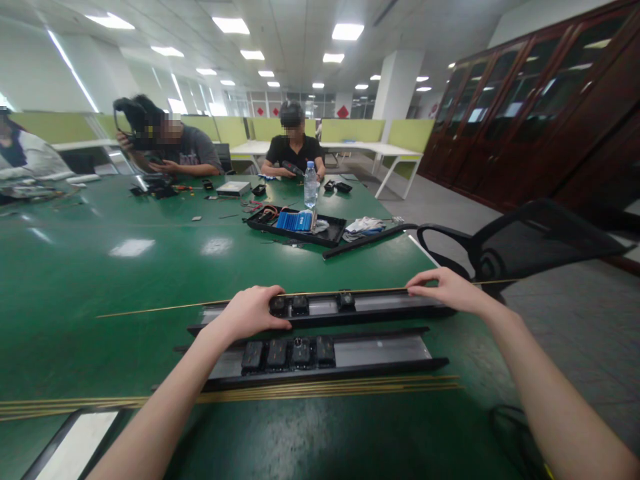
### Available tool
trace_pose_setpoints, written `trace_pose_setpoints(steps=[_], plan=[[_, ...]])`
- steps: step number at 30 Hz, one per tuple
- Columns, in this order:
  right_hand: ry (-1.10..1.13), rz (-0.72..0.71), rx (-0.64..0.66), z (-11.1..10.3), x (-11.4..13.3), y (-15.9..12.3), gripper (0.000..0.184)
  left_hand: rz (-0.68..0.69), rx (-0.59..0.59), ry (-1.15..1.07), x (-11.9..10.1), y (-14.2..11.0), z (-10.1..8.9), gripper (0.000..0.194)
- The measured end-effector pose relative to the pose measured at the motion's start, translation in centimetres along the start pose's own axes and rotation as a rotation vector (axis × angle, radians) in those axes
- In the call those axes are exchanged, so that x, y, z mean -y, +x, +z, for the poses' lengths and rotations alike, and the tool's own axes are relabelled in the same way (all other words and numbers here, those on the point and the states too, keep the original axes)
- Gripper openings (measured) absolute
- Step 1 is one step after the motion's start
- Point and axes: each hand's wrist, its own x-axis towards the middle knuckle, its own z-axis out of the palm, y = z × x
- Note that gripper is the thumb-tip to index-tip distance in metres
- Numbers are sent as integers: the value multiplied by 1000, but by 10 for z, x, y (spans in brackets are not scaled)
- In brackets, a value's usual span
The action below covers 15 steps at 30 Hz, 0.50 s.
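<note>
A long thin brass-coloured rod [165, 309] lies along the far edge of a black channel-shaped rail [320, 305] with a greyish inner face. My left hand [254, 310] spans the rail near its left part, fingertips at the far edge by the rod and thumb at the near edge. The fingertips of my right hand [443, 288] pinch the rod by the rail's right part. Small black blocks [346, 301] sit inside this rail. Nearer to me is a second black rail [383, 352] holding several larger black blocks [301, 353] side by side.
Several brass-coloured rods [330, 389] lie before the rails on the green table [165, 257]. Farther off are a black tray [333, 233] with blue pieces, a water bottle [311, 187], gloves [364, 228] and a black strip [367, 241]. A chair [520, 243] stands right; people sit across.
</note>
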Motion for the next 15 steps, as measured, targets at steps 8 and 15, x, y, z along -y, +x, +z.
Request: trace_pose_setpoints(steps=[8, 15], plan=[[-15, 36, -15, -4, -1, -4, 38, -9, 12, -36, 2, 1, 2, 71], [-13, 44, -5, -9, -13, -5, 37, -5, 2, -32, -1, -1, -1, 70]])
